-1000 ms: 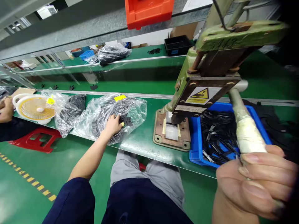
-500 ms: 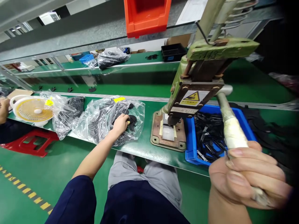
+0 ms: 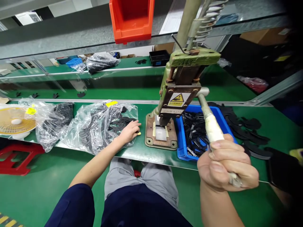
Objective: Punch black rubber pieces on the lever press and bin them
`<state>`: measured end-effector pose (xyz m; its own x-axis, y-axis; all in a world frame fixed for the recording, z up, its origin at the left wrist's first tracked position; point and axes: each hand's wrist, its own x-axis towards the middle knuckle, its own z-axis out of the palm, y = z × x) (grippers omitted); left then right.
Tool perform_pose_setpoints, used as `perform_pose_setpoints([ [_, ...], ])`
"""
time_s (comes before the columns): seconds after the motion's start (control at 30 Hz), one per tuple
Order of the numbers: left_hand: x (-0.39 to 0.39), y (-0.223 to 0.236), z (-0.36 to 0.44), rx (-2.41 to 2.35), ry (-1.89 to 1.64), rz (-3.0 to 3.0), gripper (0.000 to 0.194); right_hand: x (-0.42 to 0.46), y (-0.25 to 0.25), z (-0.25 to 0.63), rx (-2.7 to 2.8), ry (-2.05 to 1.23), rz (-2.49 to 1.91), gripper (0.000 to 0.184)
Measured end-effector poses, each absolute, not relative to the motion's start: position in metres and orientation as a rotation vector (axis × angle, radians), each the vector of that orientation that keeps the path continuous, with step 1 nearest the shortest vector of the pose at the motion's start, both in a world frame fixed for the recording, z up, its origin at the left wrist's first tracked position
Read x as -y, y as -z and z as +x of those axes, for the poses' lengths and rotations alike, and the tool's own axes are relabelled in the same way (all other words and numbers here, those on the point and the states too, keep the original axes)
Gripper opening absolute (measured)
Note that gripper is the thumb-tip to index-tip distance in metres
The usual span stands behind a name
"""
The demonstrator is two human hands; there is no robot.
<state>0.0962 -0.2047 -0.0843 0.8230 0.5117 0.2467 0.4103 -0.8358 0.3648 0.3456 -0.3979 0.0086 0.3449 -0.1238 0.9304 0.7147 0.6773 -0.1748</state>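
Note:
My right hand (image 3: pixel 228 164) is closed around the white-wrapped lever handle (image 3: pixel 213 127) of a green hand press (image 3: pixel 182 94). My left hand (image 3: pixel 129 131) is over the right edge of a clear plastic bag (image 3: pixel 78 126) of black curved parts (image 3: pixel 120 123). Its fingers are stretched out and slightly apart, with a yellow bit at one fingertip and no part visible in them. To its right is the press's base plate (image 3: pixel 148 138), with a pale block (image 3: pixel 161 133) below the ram.
A blue bin (image 3: pixel 182 154) of black pieces stands right of the press. Black curved parts (image 3: pixel 253 135) lie beyond it. Farther left are another bag (image 3: pixel 59 119) and a fan (image 3: pixel 16 123). An orange bin (image 3: pixel 132 34) sits above, at the shelf edge.
My left hand has moved right, from over the black parts to the bag's right edge. My right hand keeps its hold on the lever handle. The view has shifted to the right.

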Motion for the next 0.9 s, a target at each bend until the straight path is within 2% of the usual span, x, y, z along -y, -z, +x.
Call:
perform_pose_setpoints([
  [0.07,0.209,0.087,0.091,-0.648,-0.363,2.718,0.013,0.398,-0.009,0.346,1.098,0.591,-0.653,0.042],
  [0.23,0.209,0.073,0.066,-0.715,-0.416,2.706,0.057,0.397,-0.007,0.346,1.088,0.617,-0.609,0.042],
  [0.27,0.210,0.070,0.062,-0.785,-0.462,2.695,0.057,0.397,-0.007,0.346,1.082,0.608,-0.610,0.042],
  [0.33,0.214,0.066,0.057,-1.000,-0.526,2.641,0.044,0.397,-0.007,0.345,1.067,0.588,-0.627,0.043],
  [0.43,0.222,0.065,0.059,-1.278,-0.448,2.534,0.028,0.395,-0.008,0.344,1.042,0.583,-0.623,0.045],
  [0.6,0.231,0.067,0.080,-1.522,-0.115,2.549,0.041,0.394,-0.008,0.345,1.051,0.594,-0.620,0.047],
  [0.73,0.227,0.062,0.096,-1.608,0.049,2.509,0.036,0.397,-0.007,0.345,1.079,0.593,-0.637,0.044],
  [0.9,0.222,0.059,0.104,-1.538,0.013,2.371,0.031,0.402,-0.008,0.340,1.048,0.553,-0.691,0.043],
])
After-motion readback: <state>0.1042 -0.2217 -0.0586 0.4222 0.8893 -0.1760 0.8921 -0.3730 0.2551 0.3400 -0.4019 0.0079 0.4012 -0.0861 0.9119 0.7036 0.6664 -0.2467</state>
